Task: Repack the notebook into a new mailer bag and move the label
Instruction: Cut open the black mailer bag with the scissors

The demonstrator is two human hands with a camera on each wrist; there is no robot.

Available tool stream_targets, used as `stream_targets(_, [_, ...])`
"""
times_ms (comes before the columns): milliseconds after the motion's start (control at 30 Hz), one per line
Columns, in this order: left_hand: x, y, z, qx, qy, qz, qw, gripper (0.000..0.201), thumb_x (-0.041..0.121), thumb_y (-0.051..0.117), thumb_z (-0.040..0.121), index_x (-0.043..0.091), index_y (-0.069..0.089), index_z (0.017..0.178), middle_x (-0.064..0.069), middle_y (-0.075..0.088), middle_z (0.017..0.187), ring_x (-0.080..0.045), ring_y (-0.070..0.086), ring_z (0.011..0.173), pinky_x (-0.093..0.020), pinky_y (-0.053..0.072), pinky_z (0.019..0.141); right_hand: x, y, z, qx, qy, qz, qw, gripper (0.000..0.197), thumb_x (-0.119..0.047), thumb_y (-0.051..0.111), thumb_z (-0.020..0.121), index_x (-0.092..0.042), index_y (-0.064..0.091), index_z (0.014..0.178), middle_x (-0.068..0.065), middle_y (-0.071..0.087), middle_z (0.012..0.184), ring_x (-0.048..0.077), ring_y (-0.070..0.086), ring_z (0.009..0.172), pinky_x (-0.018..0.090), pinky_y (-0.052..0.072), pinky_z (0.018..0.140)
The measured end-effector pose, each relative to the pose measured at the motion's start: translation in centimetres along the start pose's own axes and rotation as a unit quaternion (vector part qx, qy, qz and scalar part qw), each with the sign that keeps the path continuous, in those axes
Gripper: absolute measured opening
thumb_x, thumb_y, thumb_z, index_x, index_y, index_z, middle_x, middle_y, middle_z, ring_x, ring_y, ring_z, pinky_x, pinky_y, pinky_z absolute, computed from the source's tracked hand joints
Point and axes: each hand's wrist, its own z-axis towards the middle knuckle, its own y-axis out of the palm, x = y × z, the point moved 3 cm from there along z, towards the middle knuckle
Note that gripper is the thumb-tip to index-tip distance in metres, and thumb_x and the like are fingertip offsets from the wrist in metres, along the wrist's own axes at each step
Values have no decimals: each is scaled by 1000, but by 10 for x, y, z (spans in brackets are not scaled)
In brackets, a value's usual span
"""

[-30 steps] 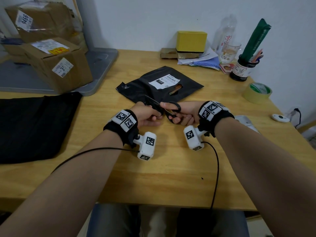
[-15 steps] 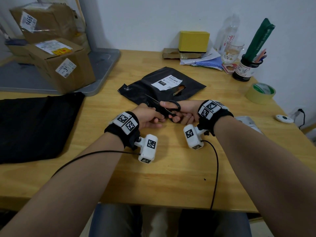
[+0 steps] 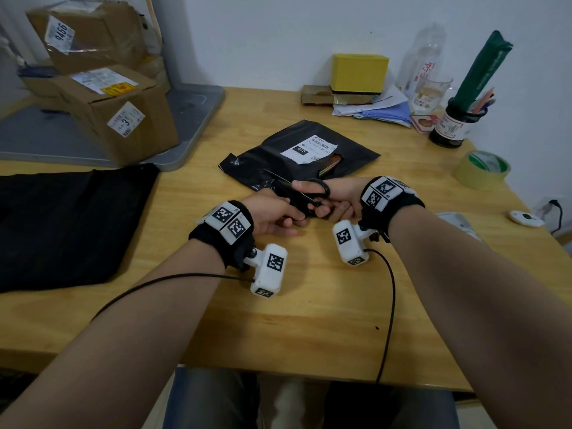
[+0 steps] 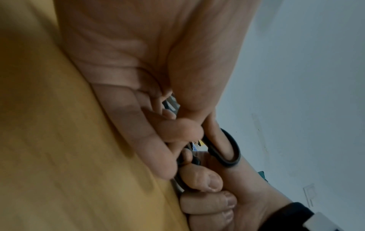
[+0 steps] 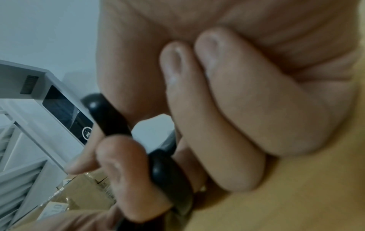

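Note:
The old black mailer bag (image 3: 263,162) lies mid-table with a white label (image 3: 309,149) on top. The notebook (image 3: 332,164) shows through a tear beside the label. My right hand (image 3: 318,201) grips black-handled scissors (image 3: 323,188), thumb through the upper loop (image 5: 106,115); the ring and little fingers are curled into the palm. The blades point up-left over the bag's near edge. My left hand (image 3: 294,216) pinches the same scissors near the pivot (image 4: 181,157), fingers curled. A flat black bag (image 3: 62,221) lies at the left.
Cardboard boxes (image 3: 120,119) stand on a grey tray (image 3: 192,119) at the back left. A yellow box (image 3: 359,72), papers, a glass, a pen holder (image 3: 455,125) and a tape roll (image 3: 481,170) line the back right. A small white device (image 3: 526,218) lies far right.
Both hands have crept slightly forward with the scissors, toward the old bag's near edge. The grips look unchanged.

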Motion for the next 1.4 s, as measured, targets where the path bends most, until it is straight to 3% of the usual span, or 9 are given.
stream_targets(167, [-1,3,-1,-17,3,22,1000,22,-1,68,88,4,67,109,-12,74,90,-3,50,45,-22,60,58,-3,0,4,2,1,2,1000,57,-76,63,75,-20,52,75,-7,45,52,2,23,29,9,20,32])
stream_targets(500, [-1,6,-5,-48,8,83,995,15,2,69,88,3,68,103,-11,75,94,-2,46,43,-16,50,44,-9,2,6,-7,2,0,1000,56,-74,55,86,-20,50,73,-8,43,50,2,22,28,9,15,34])
stream_targets(633, [-1,5,-3,-50,4,95,994,17,3,70,87,2,68,104,-10,75,94,-2,46,43,-16,48,43,-8,1,9,-10,8,8,1000,56,-75,60,81,-20,52,72,-8,44,51,2,22,29,11,11,39])
stream_targets(1000, [-3,7,-6,-59,-6,102,993,23,6,70,88,2,67,110,-11,76,100,-2,41,41,-19,51,46,-7,4,7,32,-33,-46,998,55,-75,60,80,-21,53,76,-7,45,54,2,24,30,9,18,32])
stream_targets(1233, [-13,9,-24,-26,-8,60,998,24,17,71,90,9,66,112,-5,78,96,-4,47,43,-24,56,50,10,7,-12,45,-36,-57,997,59,-77,64,69,-19,52,75,-5,47,56,4,25,31,12,17,35])
stream_targets(1400, [-16,2,-38,-7,-5,-50,999,38,27,73,88,11,61,120,-6,77,101,-9,66,59,-23,57,54,28,10,-33,42,-8,-48,998,76,-85,75,45,-19,57,77,-4,51,60,4,27,32,12,18,36])
